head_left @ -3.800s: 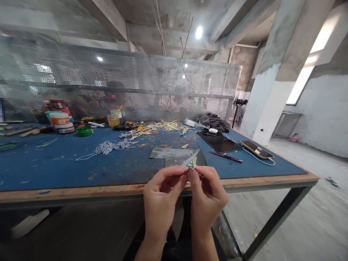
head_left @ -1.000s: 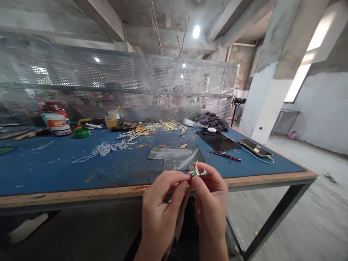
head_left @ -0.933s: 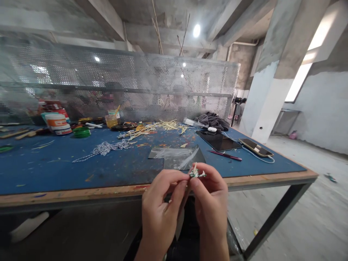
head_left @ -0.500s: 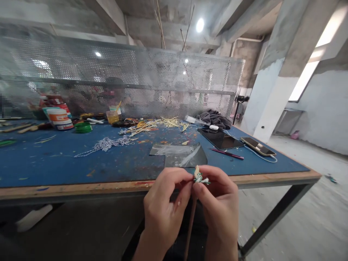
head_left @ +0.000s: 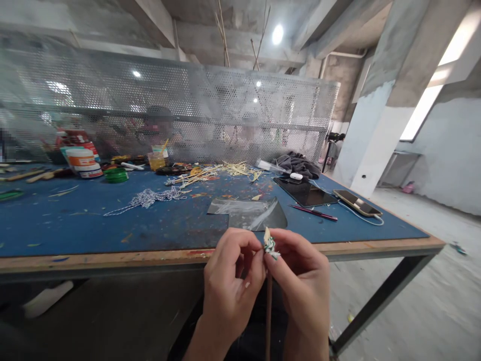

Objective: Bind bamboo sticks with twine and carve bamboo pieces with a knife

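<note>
Straightened from its slant of half a second ago, the thin brown stick [head_left: 268, 316] now hangs nearly upright between my hands, and the green-and-white cord [head_left: 269, 245] has turned its frayed end downward. Fingers of my left hand [head_left: 231, 281] and right hand [head_left: 303, 281] pinch that cord at the stick's top, before the tabletop [head_left: 169, 235]; whether the pale tip [head_left: 267, 233] above belongs to the stick, I can't quite tell.
</note>
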A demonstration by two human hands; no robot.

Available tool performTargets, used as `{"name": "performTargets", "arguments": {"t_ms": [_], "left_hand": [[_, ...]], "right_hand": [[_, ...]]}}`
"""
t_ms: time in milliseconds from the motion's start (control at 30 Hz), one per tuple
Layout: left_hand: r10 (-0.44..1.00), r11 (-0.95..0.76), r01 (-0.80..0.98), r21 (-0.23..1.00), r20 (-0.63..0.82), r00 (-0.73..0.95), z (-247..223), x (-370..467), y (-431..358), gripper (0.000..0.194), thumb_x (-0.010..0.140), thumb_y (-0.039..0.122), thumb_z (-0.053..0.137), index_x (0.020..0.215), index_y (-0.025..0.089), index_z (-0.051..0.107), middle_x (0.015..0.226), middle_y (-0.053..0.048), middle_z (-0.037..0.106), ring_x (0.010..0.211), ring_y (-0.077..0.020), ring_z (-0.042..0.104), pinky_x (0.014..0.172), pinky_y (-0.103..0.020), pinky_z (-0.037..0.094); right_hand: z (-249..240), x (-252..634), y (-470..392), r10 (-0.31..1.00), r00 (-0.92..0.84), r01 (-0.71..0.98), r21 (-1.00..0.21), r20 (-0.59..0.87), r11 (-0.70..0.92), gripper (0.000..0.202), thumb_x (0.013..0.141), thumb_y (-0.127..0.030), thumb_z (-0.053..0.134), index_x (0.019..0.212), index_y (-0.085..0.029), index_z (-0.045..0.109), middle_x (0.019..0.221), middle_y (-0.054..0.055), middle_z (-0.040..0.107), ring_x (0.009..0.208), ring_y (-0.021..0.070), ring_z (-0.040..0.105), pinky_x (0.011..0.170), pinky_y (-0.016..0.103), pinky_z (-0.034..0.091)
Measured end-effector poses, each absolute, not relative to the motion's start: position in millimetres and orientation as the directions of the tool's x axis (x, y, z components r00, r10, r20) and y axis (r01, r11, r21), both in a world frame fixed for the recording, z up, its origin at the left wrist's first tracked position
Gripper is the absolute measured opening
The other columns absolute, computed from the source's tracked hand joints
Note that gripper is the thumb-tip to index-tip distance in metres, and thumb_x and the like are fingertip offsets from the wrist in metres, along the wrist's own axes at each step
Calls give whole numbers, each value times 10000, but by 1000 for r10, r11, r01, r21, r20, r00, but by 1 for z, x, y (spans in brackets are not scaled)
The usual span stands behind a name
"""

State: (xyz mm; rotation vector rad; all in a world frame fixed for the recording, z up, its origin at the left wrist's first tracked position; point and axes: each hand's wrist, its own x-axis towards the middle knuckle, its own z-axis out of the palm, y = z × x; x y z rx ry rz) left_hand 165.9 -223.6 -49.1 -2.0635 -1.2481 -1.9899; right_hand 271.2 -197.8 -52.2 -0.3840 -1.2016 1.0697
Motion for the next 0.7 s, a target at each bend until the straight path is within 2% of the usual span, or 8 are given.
{"name": "performTargets", "arguments": {"t_ms": [133, 233, 367, 433, 500, 567, 700], "left_hand": [[603, -668, 471, 576, 790, -110, -48, 166, -227, 101, 941, 152, 507, 881, 232, 505, 820, 37, 475, 701, -90, 480, 587, -172, 415], [613, -677, 450, 582, 785, -91, -48, 164, -229, 109, 948, 151, 488, 874, 229, 504, 820, 33, 479, 723, -93, 488, 608, -174, 417], [521, -730, 498, 468, 853, -38, -49, 159, -228, 102, 919, 118, 505, 887, 215, 511, 829, 31, 508, 732, -86, 501, 630, -171, 419], [471, -749, 532, 396, 882, 6, -48, 157, -227, 121, 901, 88, 516, 879, 207, 509, 821, 35, 521, 728, -76, 506, 636, -162, 415], [470, -756, 533, 380, 882, 38, -46, 156, -227, 129, 901, 77, 519, 886, 205, 513, 827, 33, 534, 741, -75, 516, 652, -158, 422], [512, -750, 501, 431, 859, 27, -44, 156, -227, 117, 921, 96, 521, 898, 210, 532, 835, 30, 543, 745, -78, 525, 650, -159, 430], [643, -697, 355, 623, 762, -74, -42, 159, -227, 98, 936, 178, 573, 852, 228, 585, 792, 44, 551, 654, -64, 528, 559, -145, 417]], "right_hand": [[-52, 271, -198, 812, -30, -444, -736, 583, 511, 310, 758, -111, 712, 965, -337, 765, 826, -42, 744, 711, 91, 700, 654, 121, 551], [-52, 270, -199, 788, 11, -382, -726, 615, 572, 363, 741, -72, 688, 961, -350, 765, 795, -60, 740, 672, 76, 686, 623, 102, 539], [-52, 269, -201, 743, 58, -322, -692, 667, 646, 415, 733, -45, 667, 964, -378, 761, 765, -81, 729, 638, 61, 654, 598, 96, 526], [-53, 269, -201, 736, 55, -335, -682, 675, 651, 428, 734, -34, 664, 965, -381, 759, 766, -86, 728, 643, 58, 653, 608, 94, 526], [-55, 269, -200, 747, 40, -363, -687, 663, 629, 401, 747, -42, 674, 955, -375, 760, 782, -83, 734, 667, 59, 664, 622, 94, 529], [-56, 270, -198, 764, 26, -392, -697, 644, 601, 352, 764, -67, 692, 941, -363, 763, 801, -74, 739, 687, 64, 676, 615, 94, 530], [-56, 271, -193, 761, 24, -422, -683, 648, 596, 314, 780, -83, 698, 932, -347, 770, 798, -54, 735, 676, 72, 673, 578, 100, 529]]}}
